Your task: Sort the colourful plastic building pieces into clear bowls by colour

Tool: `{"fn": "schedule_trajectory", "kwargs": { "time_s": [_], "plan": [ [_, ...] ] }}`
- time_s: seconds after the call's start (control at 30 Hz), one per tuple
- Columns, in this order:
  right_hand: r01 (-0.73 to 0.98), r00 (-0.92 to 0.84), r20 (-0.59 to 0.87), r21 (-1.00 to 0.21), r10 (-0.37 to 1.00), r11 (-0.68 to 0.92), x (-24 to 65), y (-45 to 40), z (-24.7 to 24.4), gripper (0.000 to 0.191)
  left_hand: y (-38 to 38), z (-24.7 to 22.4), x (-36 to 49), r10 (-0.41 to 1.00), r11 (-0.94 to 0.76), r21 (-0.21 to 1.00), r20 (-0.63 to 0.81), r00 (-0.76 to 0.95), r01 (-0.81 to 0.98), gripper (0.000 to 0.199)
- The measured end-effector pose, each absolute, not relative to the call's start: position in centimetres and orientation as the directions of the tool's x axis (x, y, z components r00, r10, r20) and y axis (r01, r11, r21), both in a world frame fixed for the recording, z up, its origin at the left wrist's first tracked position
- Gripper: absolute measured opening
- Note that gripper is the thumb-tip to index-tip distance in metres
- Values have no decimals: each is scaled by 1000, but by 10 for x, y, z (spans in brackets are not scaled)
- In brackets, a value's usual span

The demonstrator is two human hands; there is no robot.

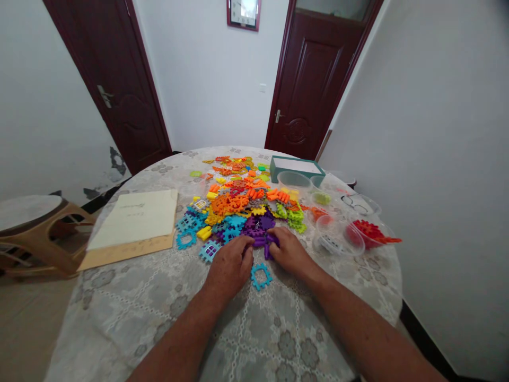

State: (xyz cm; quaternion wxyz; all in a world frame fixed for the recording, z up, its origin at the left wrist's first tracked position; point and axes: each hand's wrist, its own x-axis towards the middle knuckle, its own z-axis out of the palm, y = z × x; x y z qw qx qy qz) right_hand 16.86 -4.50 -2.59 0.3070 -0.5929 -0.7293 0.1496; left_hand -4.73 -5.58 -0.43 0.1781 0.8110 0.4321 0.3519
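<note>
Two hands on purple tiles (260,234): left hand (229,267), right hand (290,251) curled, grip unclear. Teal tile (261,276) just below hands; slip risked scattering pile (234,199).

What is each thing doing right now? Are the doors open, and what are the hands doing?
Left hand: resting on purple plastic building pieces
Right hand: on the same purple pieces
Teal square piece: lying flat on the tablecloth, apart from both hands
Clear bowl: holding red pieces
Left door: shut
Right door: shut
Cream paper: lying on a brown envelope
</note>
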Motion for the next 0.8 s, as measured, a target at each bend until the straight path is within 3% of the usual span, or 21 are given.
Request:
{"fn": "schedule_trajectory", "kwargs": {
  "time_s": [0.2, 0.33, 0.57, 0.8],
  "plan": [
    [634, -46, 132, -762, 990, 131, 190, -46, -5, 39, -56, -5, -48, 851, -524, 606, 401, 339, 599, 23],
    [696, -188, 116, -685, 975, 216, 183, -55, -1, 35, -55, -4, -48, 866, -498, 613, 385, 319, 614, 23],
    [790, -262, 116, -545, 958, 282, 169, -61, -10, 14, -55, -5, -48, 856, -516, 601, 401, 328, 611, 24],
    [739, -269, 117, -611, 956, 283, 173, -63, -4, 33, -59, -1, -46, 835, -550, 610, 406, 371, 571, 23]
  ]
}}
